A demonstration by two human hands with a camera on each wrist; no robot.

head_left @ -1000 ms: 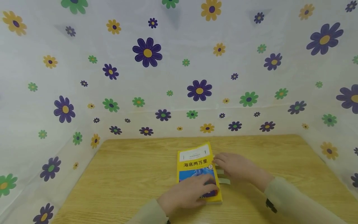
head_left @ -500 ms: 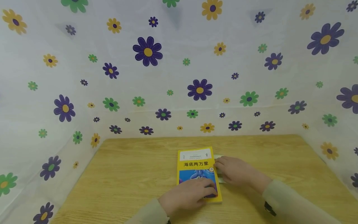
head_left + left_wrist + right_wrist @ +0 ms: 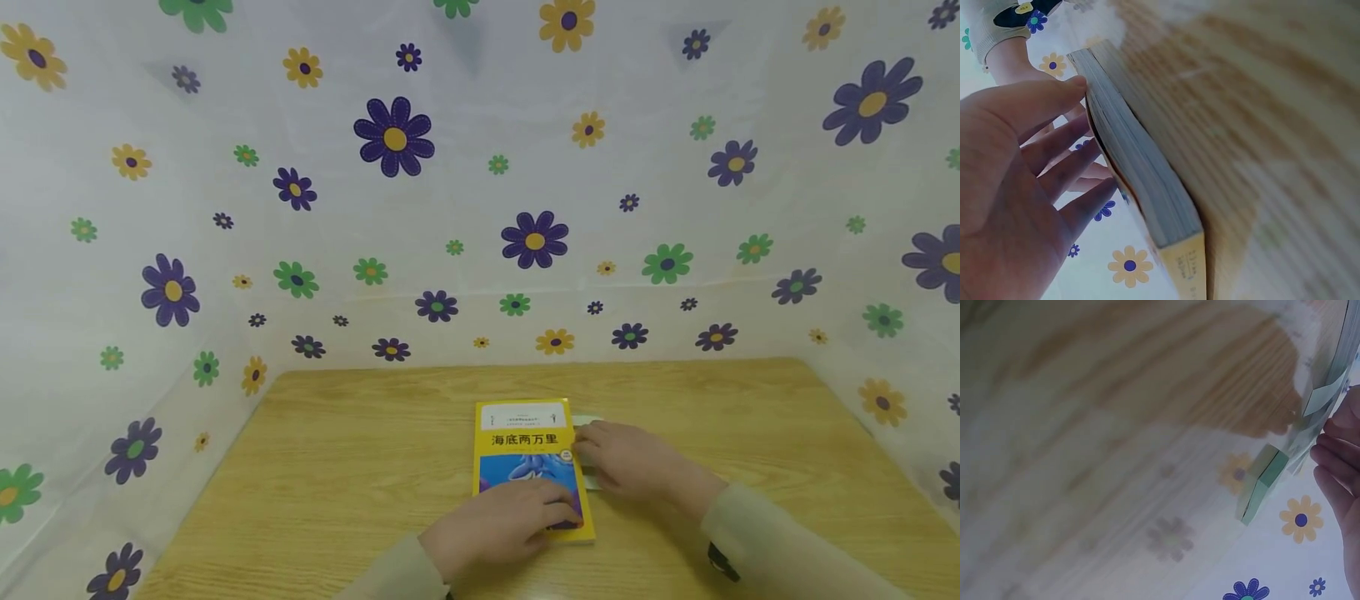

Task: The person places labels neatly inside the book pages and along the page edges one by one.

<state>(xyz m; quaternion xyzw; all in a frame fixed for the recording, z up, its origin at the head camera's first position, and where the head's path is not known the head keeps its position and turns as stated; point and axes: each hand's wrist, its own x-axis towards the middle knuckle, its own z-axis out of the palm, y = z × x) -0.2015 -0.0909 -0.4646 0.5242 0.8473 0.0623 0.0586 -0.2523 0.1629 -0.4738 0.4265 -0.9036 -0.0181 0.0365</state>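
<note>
A yellow paperback book [image 3: 521, 421] with a blue picture on its cover lies closed on the wooden table. My left hand [image 3: 498, 525] rests on the lower part of the cover, its fingers reaching across the picture. In the left wrist view, the thumb and fingertips of that hand touch the cover above the page block [image 3: 1129, 144]. At the book's right side is my right hand [image 3: 637, 462], fingertips against the edge. Pale green paper strips [image 3: 588, 418] stick out from the pages there, partly hidden by this hand. One folded green strip [image 3: 1264, 481] shows in the right wrist view.
The wooden table [image 3: 360, 467] extends on both sides of the book. A white sheet [image 3: 465, 208] printed with purple, yellow and green flowers hangs around its back and sides.
The book's raised upper right part has gone down, so the cover now lies flatter. My right hand has moved slightly down along the edge, covering more of the strips; the left hand stays on the cover.
</note>
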